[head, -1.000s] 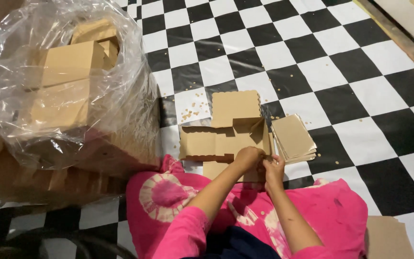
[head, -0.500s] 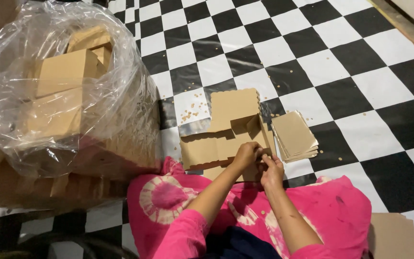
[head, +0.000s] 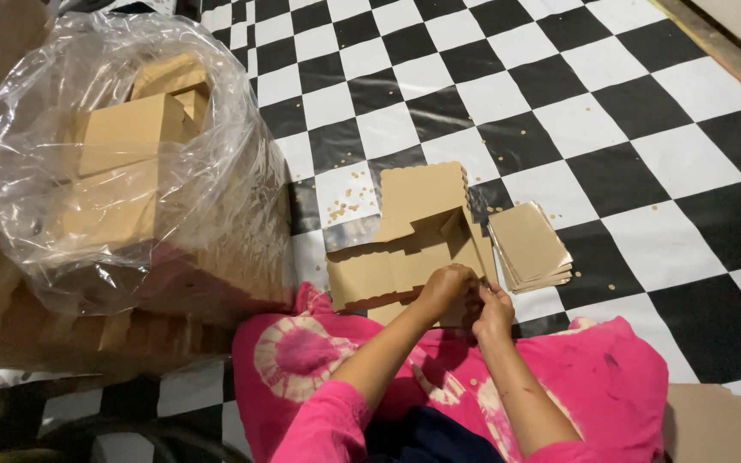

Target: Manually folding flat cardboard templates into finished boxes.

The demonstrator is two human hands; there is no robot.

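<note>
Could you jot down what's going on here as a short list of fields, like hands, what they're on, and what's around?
Setting: black-and-white checkered floor, seen from above
Left hand: fingers curled on the near edge of the flat cardboard cut-out
Right hand: closed on the same edge, touching the left hand
Cardboard cut-out: brown, scalloped edges, lying unfolded on the floor
Right of it: small stack of tan sheets
Left: clear plastic bag holding folded cardboard boxes
Clothing: pink patterned fabric over the lap

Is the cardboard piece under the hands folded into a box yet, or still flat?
Mostly flat: the cardboard cutout lies spread on the checkered floor, one flap raised near the middle. Both hands, left hand and right hand, grip its near edge.
</note>
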